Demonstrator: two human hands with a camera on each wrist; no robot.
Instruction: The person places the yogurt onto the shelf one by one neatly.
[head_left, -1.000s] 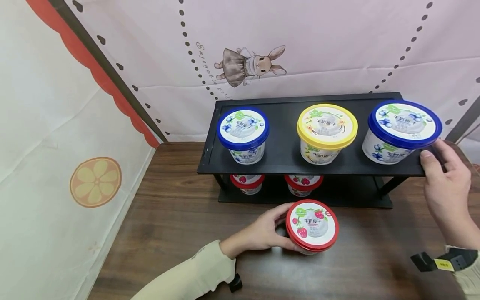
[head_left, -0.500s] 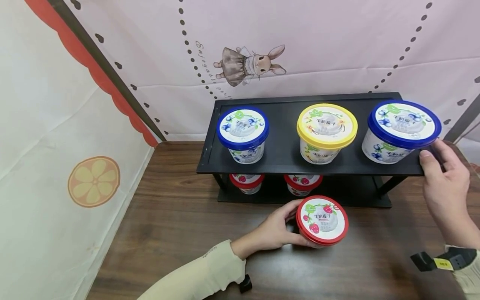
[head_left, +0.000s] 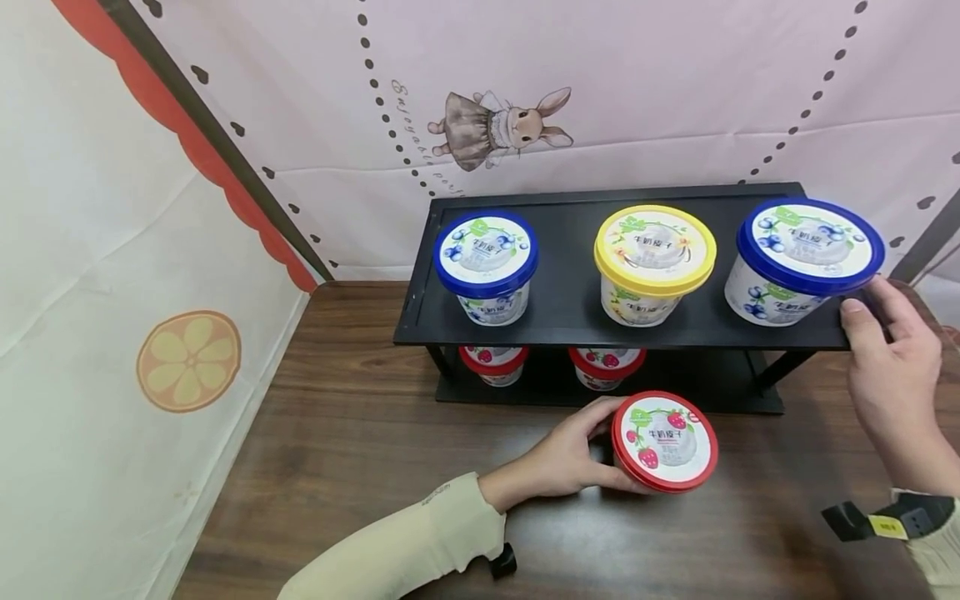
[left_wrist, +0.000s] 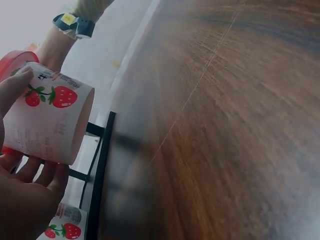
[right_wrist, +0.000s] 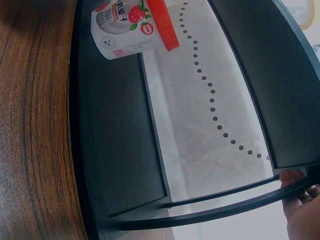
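Note:
My left hand [head_left: 564, 460] grips a round tub with a red lid [head_left: 666, 442] from its left side, in front of the black two-tier shelf [head_left: 566, 300]. In the left wrist view thumb and fingers wrap the white, strawberry-printed wall of this tub [left_wrist: 45, 117], its base showing above the wooden table. At the shelf's right end my right hand [head_left: 896, 371] holds the upper board's corner. The right wrist view has this hand's fingers [right_wrist: 292, 176] curled round the black side frame. Right beside it stands a blueberry tub with a blue lid [head_left: 806, 250].
The upper board also bears a yellow-lidded tub [head_left: 654, 250] and another blue-lidded tub [head_left: 486, 258]. Two red-lidded tubs, a left one [head_left: 495, 367] and a middle one [head_left: 606, 367], stand on the lower board, partly hidden by the upper. Behind hangs a printed cloth [head_left: 637, 100].
My left hand has moved to the right with the red-lidded tub, along the front of the shelf, and slightly toward it. The right hand keeps its hold on the shelf corner.

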